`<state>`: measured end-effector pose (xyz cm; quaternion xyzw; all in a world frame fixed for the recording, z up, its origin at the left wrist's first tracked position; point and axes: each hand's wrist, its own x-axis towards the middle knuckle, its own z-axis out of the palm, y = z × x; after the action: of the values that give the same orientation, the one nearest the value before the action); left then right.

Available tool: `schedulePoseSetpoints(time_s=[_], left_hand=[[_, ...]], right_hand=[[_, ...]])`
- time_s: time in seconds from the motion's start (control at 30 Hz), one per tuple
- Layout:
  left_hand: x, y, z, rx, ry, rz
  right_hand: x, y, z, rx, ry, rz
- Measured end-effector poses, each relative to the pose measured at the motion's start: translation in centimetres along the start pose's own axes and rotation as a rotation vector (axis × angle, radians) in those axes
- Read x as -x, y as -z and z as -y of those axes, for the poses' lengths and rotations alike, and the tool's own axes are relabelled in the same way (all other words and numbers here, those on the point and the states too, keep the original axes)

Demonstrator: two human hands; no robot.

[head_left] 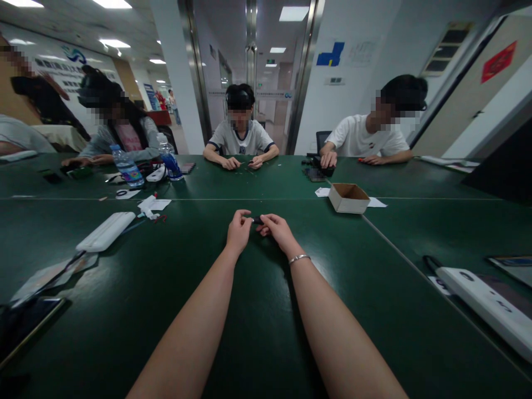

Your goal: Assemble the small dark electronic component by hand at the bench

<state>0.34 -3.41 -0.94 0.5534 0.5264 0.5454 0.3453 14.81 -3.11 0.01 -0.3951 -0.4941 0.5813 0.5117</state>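
Observation:
Both my arms reach forward over the dark green table (pixel 266 310). My left hand (pixel 238 230) and my right hand (pixel 276 229) meet at its middle, fingers curled, pinching a small dark object (pixel 257 220) between them. What that object is stays too small to tell. A thin silver bracelet (pixel 299 258) circles my right wrist.
An open cardboard box (pixel 349 198) sits ahead to the right with paper slips beside it. White power strips lie at left (pixel 106 231) and near right (pixel 486 299). Water bottles (pixel 127 165) stand far left. Three other people sit along the far edge, hands on the table.

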Motion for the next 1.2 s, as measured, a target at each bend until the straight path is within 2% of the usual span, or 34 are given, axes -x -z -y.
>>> schedulePoseSetpoints(time_s=[0.5, 1.2], left_hand=[[-0.1, -0.04, 0.29, -0.035, -0.033, 0.029], [0.36, 0.12, -0.45, -0.107, -0.037, 0.079]], right_hand=[[-0.13, 0.01, -0.11, 0.004, -0.003, -0.008], [0.01, -0.14, 0.15, 0.042, 0.001, -0.011]])
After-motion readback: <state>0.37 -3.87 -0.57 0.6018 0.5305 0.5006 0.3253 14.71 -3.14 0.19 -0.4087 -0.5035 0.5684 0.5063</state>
